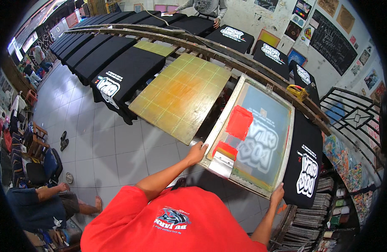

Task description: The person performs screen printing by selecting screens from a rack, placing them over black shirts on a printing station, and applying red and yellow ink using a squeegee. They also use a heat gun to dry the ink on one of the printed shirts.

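Note:
My left hand point(197, 152) grips the near left edge of a screen printing frame point(286, 138), and my right hand point(276, 192) grips its near right corner. The tilted screen has a blue mesh with pale lettering, red ink point(239, 122) smeared on its left half and a metal-bladed squeegee point(222, 164) at the near end. To the left of it lies a bare yellowish platen point(176, 92) with green grid lines. A black printed shirt point(302, 143) lies on a platen just right of the frame.
Rows of platens with black shirts point(122, 77) line a long rail point(189, 42). A person in grey point(206, 10) stands behind them; a seated person point(44, 197) is at lower left. Tiled floor point(88, 155), chairs point(46, 168), a metal railing point(344, 117) and stacked screens point(307, 224) surround me.

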The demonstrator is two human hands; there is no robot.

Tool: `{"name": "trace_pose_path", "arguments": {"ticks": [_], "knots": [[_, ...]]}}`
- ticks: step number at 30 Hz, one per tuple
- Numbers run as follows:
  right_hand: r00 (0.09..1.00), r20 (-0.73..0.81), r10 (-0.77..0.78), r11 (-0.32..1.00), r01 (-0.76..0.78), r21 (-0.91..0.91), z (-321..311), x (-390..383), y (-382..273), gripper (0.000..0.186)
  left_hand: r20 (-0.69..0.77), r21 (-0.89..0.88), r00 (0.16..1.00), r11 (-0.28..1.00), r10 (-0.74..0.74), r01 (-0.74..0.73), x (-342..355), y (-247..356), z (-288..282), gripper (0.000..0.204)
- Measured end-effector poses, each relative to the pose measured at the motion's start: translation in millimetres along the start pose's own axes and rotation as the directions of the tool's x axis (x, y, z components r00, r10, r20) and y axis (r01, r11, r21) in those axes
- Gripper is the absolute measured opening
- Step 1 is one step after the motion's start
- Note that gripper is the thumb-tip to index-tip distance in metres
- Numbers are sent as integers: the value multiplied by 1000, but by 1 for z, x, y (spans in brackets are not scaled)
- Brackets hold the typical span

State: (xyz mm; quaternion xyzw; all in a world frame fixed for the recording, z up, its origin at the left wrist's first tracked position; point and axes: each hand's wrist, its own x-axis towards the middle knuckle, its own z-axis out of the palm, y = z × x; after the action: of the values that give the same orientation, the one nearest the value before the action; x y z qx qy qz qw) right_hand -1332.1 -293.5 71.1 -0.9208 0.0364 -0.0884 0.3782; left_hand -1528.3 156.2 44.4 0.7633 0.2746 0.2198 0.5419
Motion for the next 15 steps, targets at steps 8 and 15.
{"name": "trace_pose_path", "arguments": {"ticks": [8, 15], "knots": [[995, -103, -17, 980, 37, 193, -17, -65, -76, 67, -65, 18, 996, 998, 66, -65, -15, 21, -76, 39], [995, -29, -100, 954, 104, 280, 88, -152, -184, 64, -90, 86, 992, 993, 86, -78, 38, -15, -246, 40]]}}
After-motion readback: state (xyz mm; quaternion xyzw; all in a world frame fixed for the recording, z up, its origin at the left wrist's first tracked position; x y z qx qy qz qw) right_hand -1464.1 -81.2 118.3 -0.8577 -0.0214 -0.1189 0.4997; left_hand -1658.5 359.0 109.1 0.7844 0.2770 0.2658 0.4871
